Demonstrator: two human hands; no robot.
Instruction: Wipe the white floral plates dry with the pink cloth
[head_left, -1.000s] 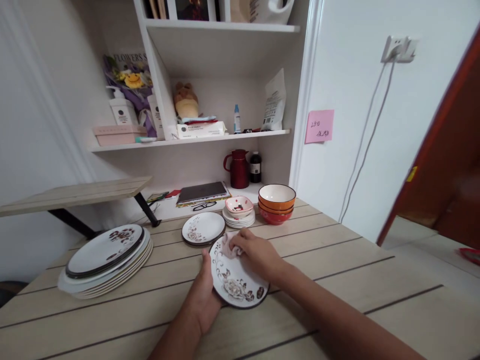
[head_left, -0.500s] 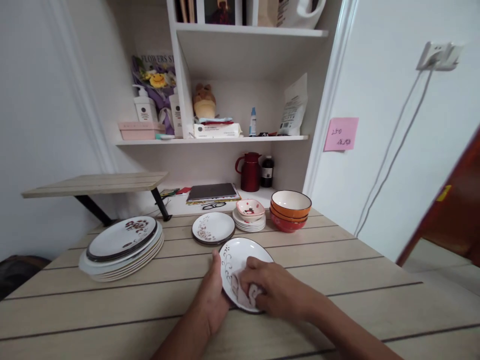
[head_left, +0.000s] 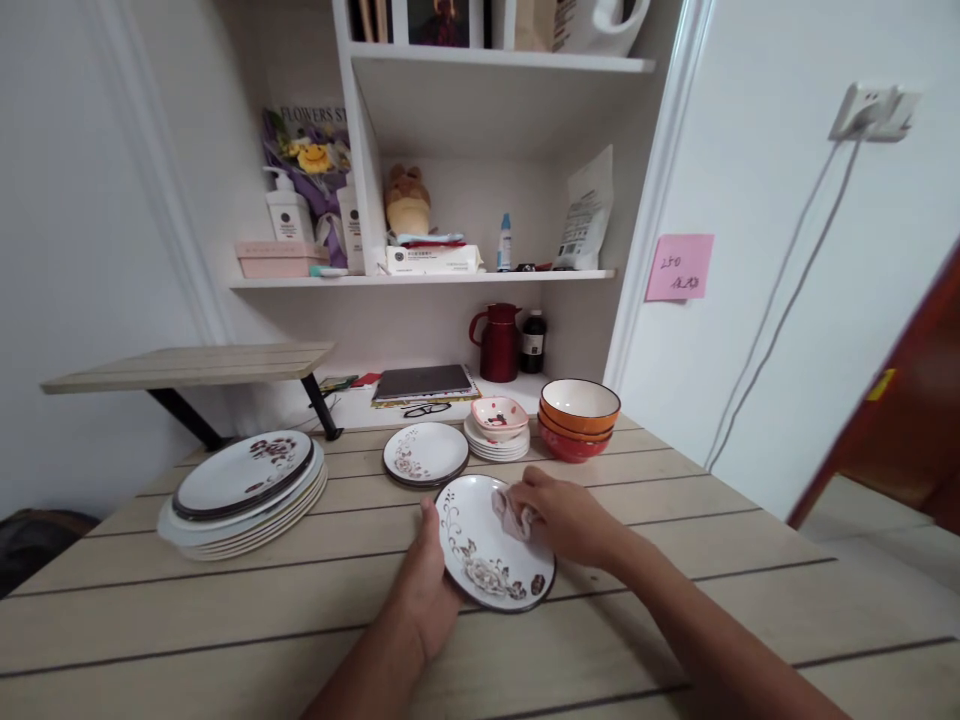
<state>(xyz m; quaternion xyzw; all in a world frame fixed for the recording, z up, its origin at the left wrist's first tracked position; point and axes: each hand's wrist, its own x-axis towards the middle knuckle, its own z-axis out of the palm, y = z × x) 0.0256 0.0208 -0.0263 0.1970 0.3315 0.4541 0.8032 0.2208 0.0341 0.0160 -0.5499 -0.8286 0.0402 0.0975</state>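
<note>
My left hand (head_left: 433,585) grips the left edge of a white plate (head_left: 480,540) with a dark rim and brown flower pattern; its thumb lies along the rim and the other fingers are hidden underneath. The plate is held tilted just above the table. Bunched in my right hand (head_left: 564,515) is a pale pinkish cloth (head_left: 512,514), pressed on the plate's upper right part. Just beyond lie matching small plates (head_left: 426,452) in a stack.
Larger plates (head_left: 244,480) are stacked at the left, near a raised wooden shelf (head_left: 187,366). Small white dishes (head_left: 496,446) carry a pink-patterned bowl (head_left: 499,416). Orange and red bowls (head_left: 577,425) are nested at the right. Behind are a laptop (head_left: 424,382), glasses (head_left: 426,410) and a red jug (head_left: 499,343).
My right hand has moved the cloth from the plate's lower middle up to its upper right, uncovering the flower pattern. My left hand keeps its hold on the plate.
</note>
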